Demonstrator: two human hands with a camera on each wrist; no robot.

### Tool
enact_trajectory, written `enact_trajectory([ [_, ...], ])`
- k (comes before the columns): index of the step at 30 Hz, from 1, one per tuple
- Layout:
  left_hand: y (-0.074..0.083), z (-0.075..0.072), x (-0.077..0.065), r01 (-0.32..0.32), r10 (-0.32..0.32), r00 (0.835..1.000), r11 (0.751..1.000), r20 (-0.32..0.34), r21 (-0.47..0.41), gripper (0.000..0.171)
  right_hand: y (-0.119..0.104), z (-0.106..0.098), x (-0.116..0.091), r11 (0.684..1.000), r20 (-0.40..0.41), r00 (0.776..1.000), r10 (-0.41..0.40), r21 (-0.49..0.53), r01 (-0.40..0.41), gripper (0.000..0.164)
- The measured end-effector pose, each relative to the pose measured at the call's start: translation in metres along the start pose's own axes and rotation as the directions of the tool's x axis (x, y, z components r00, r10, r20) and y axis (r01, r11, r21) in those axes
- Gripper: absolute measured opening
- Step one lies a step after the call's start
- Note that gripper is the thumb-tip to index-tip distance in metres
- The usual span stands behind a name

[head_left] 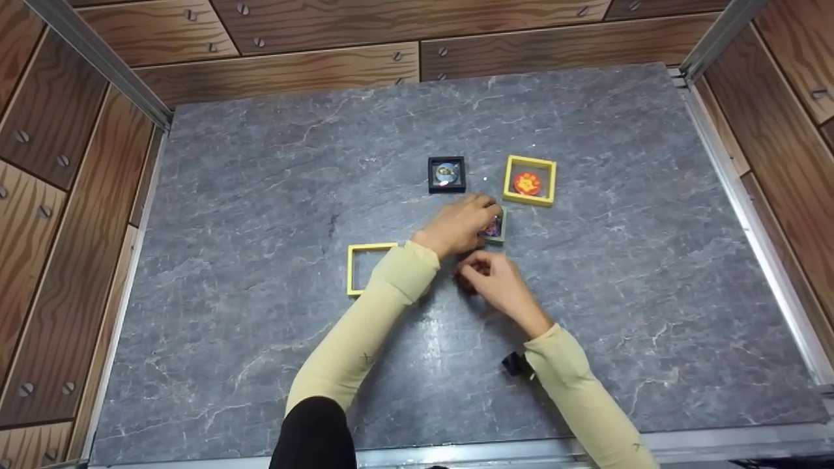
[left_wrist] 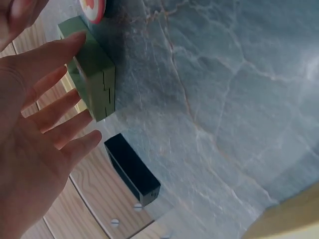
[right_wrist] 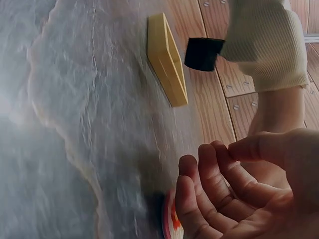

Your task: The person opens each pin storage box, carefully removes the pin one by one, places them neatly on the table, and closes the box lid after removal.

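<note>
Likely placing green display frame (left_wrist: 94, 59), left hand (head_left: 459, 223) loosely spread; right hand (head_left: 498, 281) half-curled by red-rimmed disc (left_wrist: 93, 9), hold unclear; next wants firm pinch

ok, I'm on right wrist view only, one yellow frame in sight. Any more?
Observer: Yes, the head view shows a second yellow frame with a red-and-yellow disc inside its outline.

Operator: Anything next to that one?

Observer: A black frame, to its left in the head view.

Operator: And the left hand? I can't see what it's at.

Observer: It's at a green frame; whether it grips it firmly, I can't tell.
</note>
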State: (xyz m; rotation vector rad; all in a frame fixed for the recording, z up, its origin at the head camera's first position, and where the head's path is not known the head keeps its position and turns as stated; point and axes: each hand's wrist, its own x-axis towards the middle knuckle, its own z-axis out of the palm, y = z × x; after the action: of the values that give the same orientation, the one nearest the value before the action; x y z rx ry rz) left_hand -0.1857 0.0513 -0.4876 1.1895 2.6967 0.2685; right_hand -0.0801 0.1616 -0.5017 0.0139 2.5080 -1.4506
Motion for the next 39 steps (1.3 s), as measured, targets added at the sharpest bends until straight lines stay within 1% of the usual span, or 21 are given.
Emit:
enact_trajectory([
  [2,0.0,0.003,0.001,0.001,-0.001,1.0,1.0,-0.004,0.008,0.05,0.002,-0.003,0.002,1.0,-0.015,1.0,-0.005,0.003,0.005,0.014],
  [7,-0.001,0.008,0.003,-0.012,0.013,1.0,1.0,-0.025,0.028,0.047,0.006,-0.012,0.003,0.998,-0.029,1.0,-0.012,0.053,0.013,0.015],
  [15,0.0,0.01,0.004,-0.006,0.007,0.999,1.0,-0.039,0.02,0.046,0.015,-0.018,0.005,0.997,-0.052,0.999,0.01,0.08,-0.006,0.016],
  [20,0.0,0.01,0.004,0.002,-0.002,0.999,1.0,-0.041,-0.003,0.052,0.019,-0.025,0.008,0.996,-0.084,0.996,0.026,0.09,-0.019,0.018],
  [26,-0.002,0.009,0.003,0.027,-0.028,0.999,0.999,-0.042,-0.032,0.07,0.021,-0.035,0.011,0.997,-0.12,0.992,0.035,0.079,-0.026,0.02],
  [29,-0.002,0.008,0.003,0.045,-0.046,0.998,0.998,-0.034,-0.04,0.076,0.023,-0.039,0.013,0.996,-0.143,0.988,0.051,0.075,-0.041,0.02],
  [35,-0.002,0.009,0.003,0.049,-0.05,0.999,0.996,-0.016,-0.073,0.077,0.029,-0.045,0.019,0.994,-0.18,0.98,0.09,0.076,-0.078,0.022],
  [39,-0.005,0.011,0.001,0.042,-0.045,0.999,0.994,-0.026,-0.098,0.074,0.03,-0.047,0.022,0.99,-0.205,0.973,0.103,0.113,-0.081,0.03],
])
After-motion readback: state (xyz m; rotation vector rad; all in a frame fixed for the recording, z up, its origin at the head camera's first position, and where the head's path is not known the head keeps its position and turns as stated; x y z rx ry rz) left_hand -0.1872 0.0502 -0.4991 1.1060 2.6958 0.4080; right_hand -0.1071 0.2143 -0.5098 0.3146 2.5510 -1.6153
